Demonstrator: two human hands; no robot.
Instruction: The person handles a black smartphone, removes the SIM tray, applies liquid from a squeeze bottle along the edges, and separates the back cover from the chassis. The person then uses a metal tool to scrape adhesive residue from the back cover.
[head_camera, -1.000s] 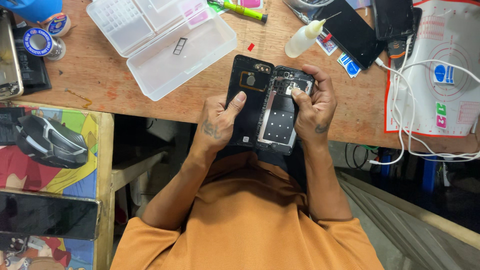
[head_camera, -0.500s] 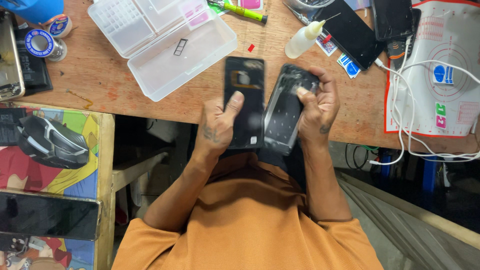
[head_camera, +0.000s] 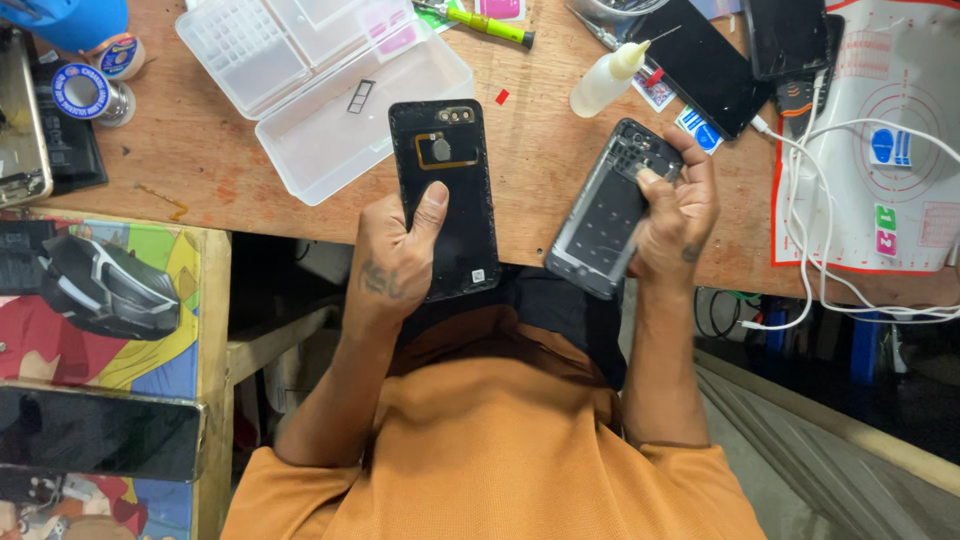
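Note:
My left hand (head_camera: 395, 262) holds a black phone back cover (head_camera: 445, 195), inner side up, with its thumb pressed on the middle. The cover hangs over the front edge of the wooden bench (head_camera: 530, 150). My right hand (head_camera: 675, 215) grips the opened phone body (head_camera: 608, 210), tilted, with its thumb at the top near the camera end. The two parts are apart, about a hand's width between them.
A clear plastic parts box (head_camera: 330, 85) lies open behind the cover. A white squeeze bottle (head_camera: 605, 82), a green-handled screwdriver (head_camera: 480, 22), other dark phones (head_camera: 700, 60) and a white cable (head_camera: 810, 200) on a work mat (head_camera: 880, 170) sit at the back right. Solder spools (head_camera: 85, 85) stand far left.
The back cover has come off the phone body. My left hand carried the cover leftward while my right hand swung the body to the right.

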